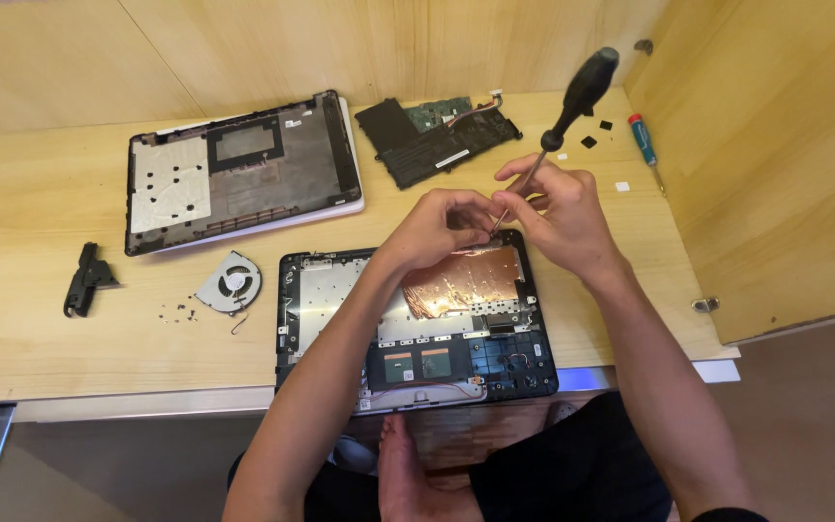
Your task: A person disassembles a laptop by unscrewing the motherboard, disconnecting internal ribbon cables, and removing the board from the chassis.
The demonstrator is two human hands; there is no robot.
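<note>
An opened laptop base (331, 290) lies on the wooden desk in front of me, with a copper-coloured foil sheet (461, 280) over its upper right part. My right hand (562, 213) grips the metal shaft of a black-handled screwdriver (582, 87), its tip pointing down at the base's top edge. My left hand (437, 227) pinches something small right at the screwdriver tip, above the copper sheet; what it holds is hidden by the fingers.
A removed laptop bottom cover (244, 169) lies at the back left, a battery with a green circuit board (437, 135) behind. A cooling fan (229, 282), loose screws (178, 311) and a black hinge part (87, 278) lie left. A red-blue screwdriver (644, 140) lies right, by a wooden panel (785, 164).
</note>
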